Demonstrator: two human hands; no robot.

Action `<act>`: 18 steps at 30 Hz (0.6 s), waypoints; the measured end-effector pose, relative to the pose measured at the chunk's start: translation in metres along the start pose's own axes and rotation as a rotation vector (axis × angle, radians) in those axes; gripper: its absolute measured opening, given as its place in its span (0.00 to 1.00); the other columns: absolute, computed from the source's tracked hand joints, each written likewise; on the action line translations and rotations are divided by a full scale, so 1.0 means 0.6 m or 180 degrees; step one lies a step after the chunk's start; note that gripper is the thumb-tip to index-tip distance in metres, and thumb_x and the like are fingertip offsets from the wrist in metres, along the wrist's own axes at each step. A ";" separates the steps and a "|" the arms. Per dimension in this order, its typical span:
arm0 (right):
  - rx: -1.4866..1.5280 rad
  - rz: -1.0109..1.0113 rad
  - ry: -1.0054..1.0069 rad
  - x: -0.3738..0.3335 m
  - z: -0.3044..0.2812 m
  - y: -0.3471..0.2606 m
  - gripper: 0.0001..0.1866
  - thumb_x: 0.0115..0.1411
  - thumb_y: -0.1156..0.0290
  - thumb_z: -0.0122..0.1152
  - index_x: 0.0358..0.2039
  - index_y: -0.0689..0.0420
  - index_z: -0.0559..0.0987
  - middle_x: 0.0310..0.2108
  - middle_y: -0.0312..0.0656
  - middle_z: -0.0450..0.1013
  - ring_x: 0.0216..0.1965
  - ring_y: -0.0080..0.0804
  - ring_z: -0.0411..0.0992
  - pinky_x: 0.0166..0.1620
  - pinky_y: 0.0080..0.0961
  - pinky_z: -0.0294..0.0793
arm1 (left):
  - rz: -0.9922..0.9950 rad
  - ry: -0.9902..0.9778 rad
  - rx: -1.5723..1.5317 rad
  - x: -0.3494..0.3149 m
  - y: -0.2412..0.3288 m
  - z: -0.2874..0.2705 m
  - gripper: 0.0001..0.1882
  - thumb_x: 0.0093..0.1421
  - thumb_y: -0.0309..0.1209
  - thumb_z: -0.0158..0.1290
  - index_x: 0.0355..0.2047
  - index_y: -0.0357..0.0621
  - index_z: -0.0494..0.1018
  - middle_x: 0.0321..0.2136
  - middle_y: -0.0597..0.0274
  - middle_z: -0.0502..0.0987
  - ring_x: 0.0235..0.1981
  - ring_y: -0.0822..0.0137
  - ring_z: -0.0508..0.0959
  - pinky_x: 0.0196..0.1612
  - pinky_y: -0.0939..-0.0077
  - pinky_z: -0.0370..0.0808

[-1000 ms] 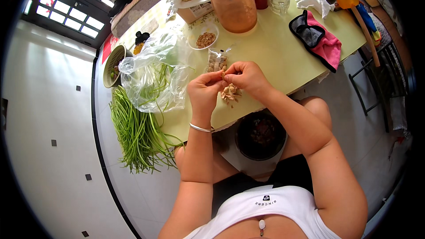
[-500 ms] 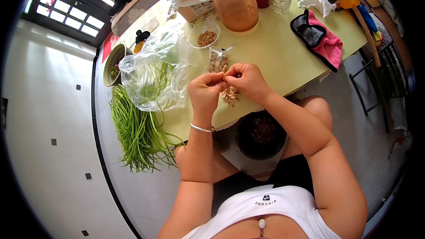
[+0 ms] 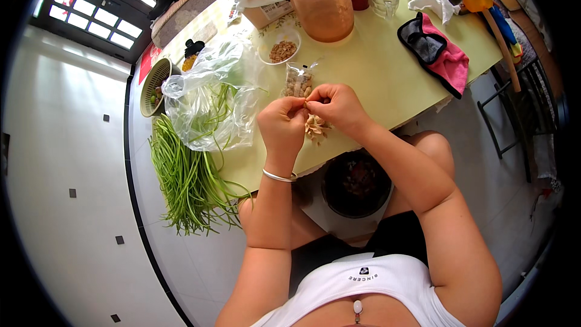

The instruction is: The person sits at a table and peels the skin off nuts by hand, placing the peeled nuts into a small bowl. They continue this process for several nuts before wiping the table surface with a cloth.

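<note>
My left hand (image 3: 282,122) and my right hand (image 3: 336,106) meet over the table, fingertips pinched together on a small peanut, mostly hidden by the fingers. Just beyond them lies a clear bag of unshelled peanuts (image 3: 296,80), its mouth toward the far side. A loose pile of broken peanut shells (image 3: 316,127) sits below my right hand, near the table edge. Farther off stands a white bowl (image 3: 262,49) holding brown shelled peanuts (image 3: 282,51). A silver bangle (image 3: 278,176) circles my left wrist.
Left on the yellow table (image 3: 375,66) are a clear plastic bag (image 3: 209,118), long green stems (image 3: 187,175) overhanging the edge and a basket (image 3: 151,85). A large jar (image 3: 321,6) stands at the back, a pink-grey cloth (image 3: 439,57) at right. Below is a dark bin (image 3: 356,184).
Both hands stay together above the shells, with only small shifts of the fingers. My right hand has risen slightly, and more of the shell pile shows beneath it.
</note>
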State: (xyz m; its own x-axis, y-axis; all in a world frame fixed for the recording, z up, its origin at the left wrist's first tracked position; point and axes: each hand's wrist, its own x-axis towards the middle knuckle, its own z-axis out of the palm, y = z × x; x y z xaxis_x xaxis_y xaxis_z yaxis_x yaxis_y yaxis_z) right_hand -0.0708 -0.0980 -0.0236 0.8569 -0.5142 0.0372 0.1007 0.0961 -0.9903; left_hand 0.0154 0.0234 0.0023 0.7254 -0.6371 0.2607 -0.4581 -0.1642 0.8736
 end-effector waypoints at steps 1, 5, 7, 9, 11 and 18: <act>0.0032 0.0027 -0.0015 0.000 -0.001 0.002 0.06 0.53 0.72 0.61 0.26 0.62 0.80 0.21 0.33 0.75 0.22 0.14 0.68 0.25 0.15 0.67 | 0.0052 0.0013 0.0121 -0.001 0.002 0.001 0.07 0.50 0.16 0.58 0.31 0.29 0.78 0.25 0.54 0.81 0.25 0.69 0.80 0.30 0.81 0.78; 0.0263 0.0286 -0.0111 0.000 -0.008 -0.004 0.06 0.52 0.72 0.61 0.24 0.61 0.81 0.21 0.33 0.74 0.22 0.14 0.68 0.25 0.14 0.66 | -0.0632 -0.0117 -0.0957 0.003 0.008 -0.009 0.07 0.50 0.16 0.58 0.32 0.29 0.78 0.25 0.54 0.81 0.24 0.69 0.81 0.30 0.80 0.78; 0.0504 0.0438 -0.0145 0.000 -0.009 -0.006 0.06 0.52 0.73 0.61 0.24 0.62 0.80 0.20 0.33 0.74 0.22 0.14 0.67 0.24 0.14 0.65 | -0.0808 -0.0209 -0.1223 0.008 0.004 -0.015 0.07 0.50 0.17 0.58 0.32 0.29 0.78 0.25 0.53 0.81 0.25 0.68 0.81 0.30 0.79 0.78; 0.0827 0.0517 -0.0162 0.004 -0.009 -0.005 0.05 0.53 0.73 0.61 0.25 0.62 0.80 0.20 0.33 0.73 0.21 0.14 0.66 0.24 0.14 0.64 | -0.0905 -0.0247 -0.1491 0.011 -0.003 -0.019 0.08 0.51 0.17 0.58 0.33 0.30 0.78 0.26 0.52 0.80 0.25 0.67 0.81 0.31 0.78 0.79; 0.1068 0.0615 -0.0257 0.008 -0.015 -0.002 0.05 0.53 0.73 0.61 0.26 0.62 0.80 0.20 0.32 0.72 0.20 0.15 0.65 0.23 0.15 0.63 | -0.0982 -0.0300 -0.1724 0.013 -0.009 -0.019 0.09 0.52 0.18 0.58 0.35 0.30 0.77 0.28 0.52 0.80 0.26 0.66 0.81 0.32 0.77 0.81; 0.1359 0.0643 -0.0170 0.015 -0.019 0.005 0.06 0.55 0.73 0.60 0.32 0.62 0.78 0.22 0.33 0.72 0.21 0.16 0.65 0.23 0.16 0.61 | -0.1432 -0.0451 -0.2748 0.023 -0.040 -0.021 0.10 0.56 0.19 0.55 0.40 0.33 0.75 0.33 0.52 0.80 0.30 0.64 0.82 0.36 0.72 0.82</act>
State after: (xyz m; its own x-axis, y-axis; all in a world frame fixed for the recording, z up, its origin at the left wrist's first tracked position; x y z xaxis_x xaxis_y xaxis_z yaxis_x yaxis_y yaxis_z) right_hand -0.0683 -0.1119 -0.0278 0.9044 -0.4057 -0.1325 0.1186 0.5371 -0.8352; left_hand 0.0433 0.0282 -0.0099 0.6461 -0.7436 -0.1723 0.4192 0.1571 0.8942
